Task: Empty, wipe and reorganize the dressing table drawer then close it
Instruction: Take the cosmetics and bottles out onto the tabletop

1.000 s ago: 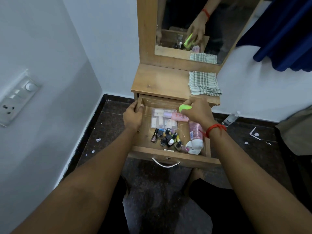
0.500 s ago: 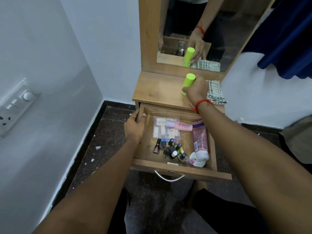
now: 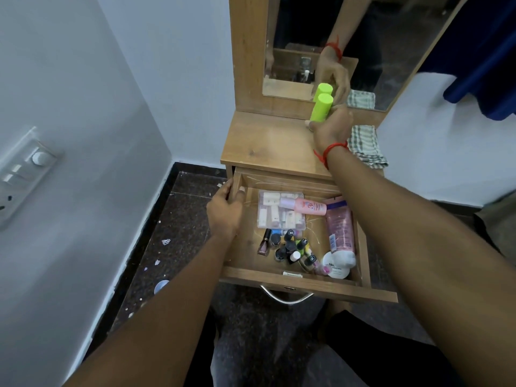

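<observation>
The wooden drawer [image 3: 307, 286] of the dressing table stands pulled open. Inside lie a clear box of small items [image 3: 279, 210], a pink bottle [image 3: 310, 206], a pink tube [image 3: 339, 227], a white round jar [image 3: 336, 268] and several nail polish bottles [image 3: 290, 247]. My left hand [image 3: 224, 210] grips the drawer's left side wall. My right hand [image 3: 331, 129] holds a bright green cylindrical bottle [image 3: 321, 107] upright on the tabletop [image 3: 268, 141], close to the mirror.
A checked cloth [image 3: 365, 146] lies on the tabletop's right end. The mirror [image 3: 363, 37] rises behind. A white wall with a switch panel [image 3: 22, 171] is at the left. Dark floor with scraps [image 3: 167, 241] surrounds the table; blue fabric [image 3: 480, 57] hangs at the right.
My right hand has lifted the green bottle out of the drawer and carried it up to the back of the tabletop. My left hand has stayed on the drawer's side.
</observation>
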